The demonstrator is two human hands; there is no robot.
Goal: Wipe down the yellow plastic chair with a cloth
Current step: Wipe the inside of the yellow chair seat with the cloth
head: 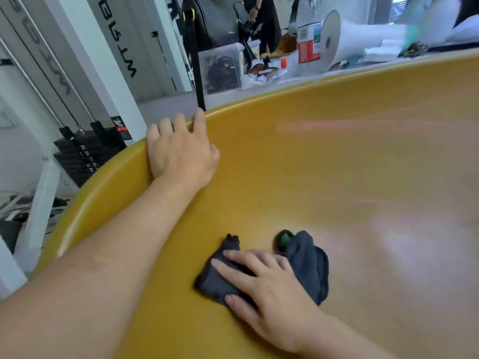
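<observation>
Head view: the yellow chair (337, 164) fills the frame, its smooth hard shell probably rigid and slick; the left hand (181, 151) curls its fingers over the rim, a sound place to steady it; the right hand (267, 281) lies flat, fingers straight, pressing the dark cloth (308, 268) onto the seat; soft and limp, the cloth will likely bunch unless spread under the palm.

The yellow chair (337, 164) is running off the right and bottom edges, its right part blurring into pale glare. The right hand (269, 286) is covering the middle of the cloth (308, 265), which is half hiding a small black-and-green thing (283, 239), too unclear to name. The left hand (181, 154) is curling its fingers (166, 125) over the rim, hiding their tips. Clutter on the bench (285, 82) is blurring at top right.
</observation>
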